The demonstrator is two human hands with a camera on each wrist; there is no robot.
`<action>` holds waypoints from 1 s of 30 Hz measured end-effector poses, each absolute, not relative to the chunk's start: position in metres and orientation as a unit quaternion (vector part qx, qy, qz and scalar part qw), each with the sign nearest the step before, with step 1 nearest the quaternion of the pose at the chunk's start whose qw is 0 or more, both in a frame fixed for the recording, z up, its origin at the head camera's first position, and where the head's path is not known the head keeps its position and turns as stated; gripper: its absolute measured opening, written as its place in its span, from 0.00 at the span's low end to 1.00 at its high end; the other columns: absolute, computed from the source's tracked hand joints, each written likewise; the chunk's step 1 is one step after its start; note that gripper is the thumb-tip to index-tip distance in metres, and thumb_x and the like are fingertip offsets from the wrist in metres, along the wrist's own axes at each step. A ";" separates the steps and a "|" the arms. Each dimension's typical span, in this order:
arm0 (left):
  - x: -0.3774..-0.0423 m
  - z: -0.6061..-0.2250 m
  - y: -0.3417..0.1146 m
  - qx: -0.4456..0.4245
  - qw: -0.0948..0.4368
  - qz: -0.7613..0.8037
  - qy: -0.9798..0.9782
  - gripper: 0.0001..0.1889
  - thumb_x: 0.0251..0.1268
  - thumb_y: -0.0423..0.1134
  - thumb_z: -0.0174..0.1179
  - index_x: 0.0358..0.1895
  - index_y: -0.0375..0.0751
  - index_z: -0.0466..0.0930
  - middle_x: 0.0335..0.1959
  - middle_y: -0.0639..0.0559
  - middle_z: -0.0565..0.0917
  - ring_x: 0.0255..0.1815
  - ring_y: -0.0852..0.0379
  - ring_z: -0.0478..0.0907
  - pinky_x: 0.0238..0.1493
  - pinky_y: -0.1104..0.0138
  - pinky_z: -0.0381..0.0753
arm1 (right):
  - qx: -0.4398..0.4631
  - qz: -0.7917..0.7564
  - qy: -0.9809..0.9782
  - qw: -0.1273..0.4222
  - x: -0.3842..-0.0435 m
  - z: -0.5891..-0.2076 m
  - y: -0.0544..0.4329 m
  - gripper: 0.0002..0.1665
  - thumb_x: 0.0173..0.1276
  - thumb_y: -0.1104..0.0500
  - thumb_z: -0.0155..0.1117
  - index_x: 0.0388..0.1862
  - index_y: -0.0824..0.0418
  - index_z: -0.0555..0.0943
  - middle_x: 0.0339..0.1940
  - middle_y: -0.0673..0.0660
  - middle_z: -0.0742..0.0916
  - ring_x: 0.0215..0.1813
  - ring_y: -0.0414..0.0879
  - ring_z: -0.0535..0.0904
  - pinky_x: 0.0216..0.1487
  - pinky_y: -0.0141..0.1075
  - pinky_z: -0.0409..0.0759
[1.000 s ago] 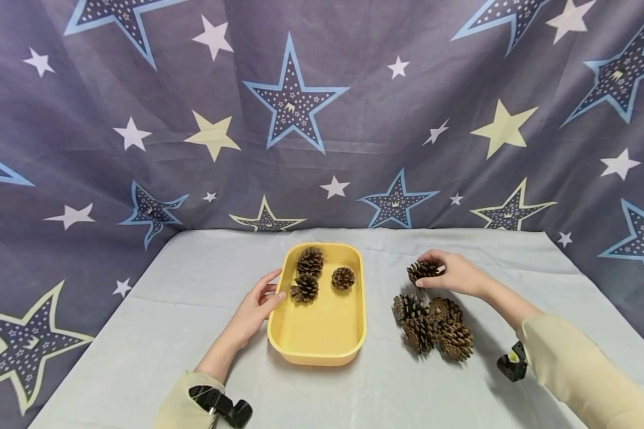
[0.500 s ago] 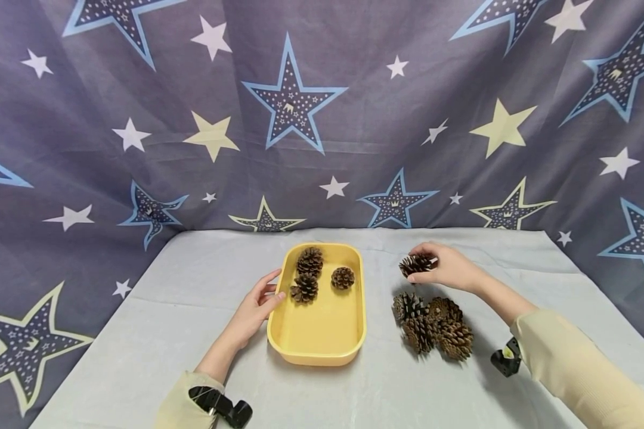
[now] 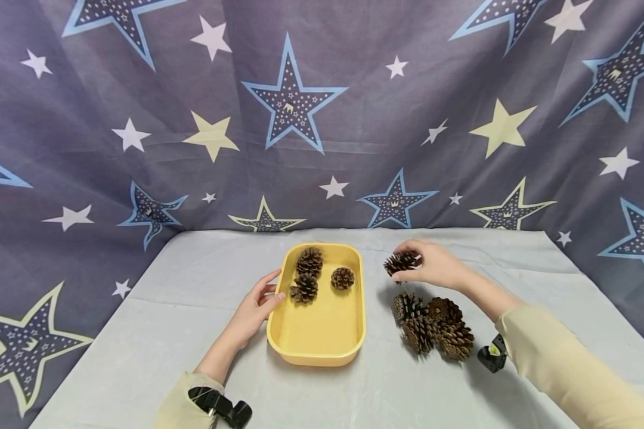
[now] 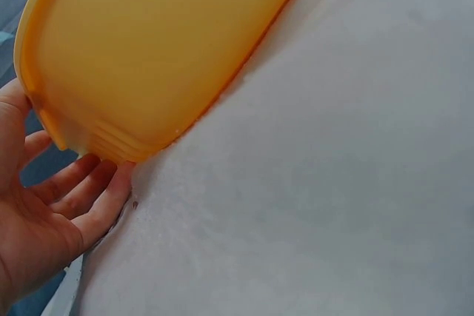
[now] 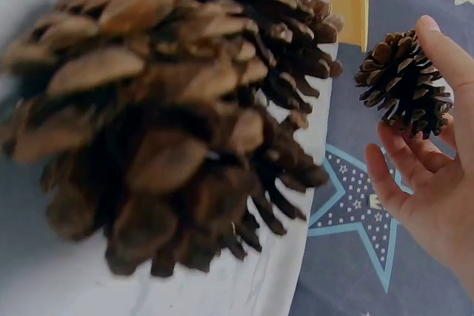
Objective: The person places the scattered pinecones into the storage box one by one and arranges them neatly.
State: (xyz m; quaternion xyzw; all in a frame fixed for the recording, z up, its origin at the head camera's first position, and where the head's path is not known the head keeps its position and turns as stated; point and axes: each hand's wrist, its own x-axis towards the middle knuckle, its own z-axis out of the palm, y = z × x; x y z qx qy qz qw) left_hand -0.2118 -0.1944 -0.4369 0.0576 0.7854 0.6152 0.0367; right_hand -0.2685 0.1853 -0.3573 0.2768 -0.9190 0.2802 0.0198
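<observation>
A brown pine cone [image 3: 401,263] is pinched between the thumb and fingers of my right hand [image 3: 434,264], held up above the table between the yellow tub [image 3: 316,360] and a pile of pine cones [image 3: 433,326]. In the right wrist view the held pine cone [image 5: 404,83] shows its open scales. My left hand [image 3: 254,307] grips the tub's left side, thumb over the rim and fingers against the outer wall. Inside the tub, toward its back, lie three pine cones: two together [image 3: 307,276] at the left, one [image 3: 343,278] at the right.
A pale cloth covers the table [image 3: 193,333]. Behind it hangs a dark curtain [image 3: 322,173] printed with stars. Pine cones of the pile [image 5: 163,123] loom large and blurred in the right wrist view. Black camera mounts [image 3: 222,406] sit on both wrists.
My right hand has moved left toward the tub, carrying the pine cone. The left hand and the tub have stayed in place.
</observation>
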 end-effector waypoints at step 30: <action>-0.211 -0.436 -0.194 0.061 0.037 0.618 0.783 0.29 0.64 0.45 0.55 0.68 0.54 0.57 0.57 0.39 0.70 0.48 0.49 0.73 0.35 0.65 0.81 | 0.341 0.273 -0.900 0.017 -0.264 -0.351 0.114 0.34 0.47 0.38 0.69 0.51 0.51 0.76 0.50 0.48 0.78 0.49 0.43 0.75 0.47 0.38 0.77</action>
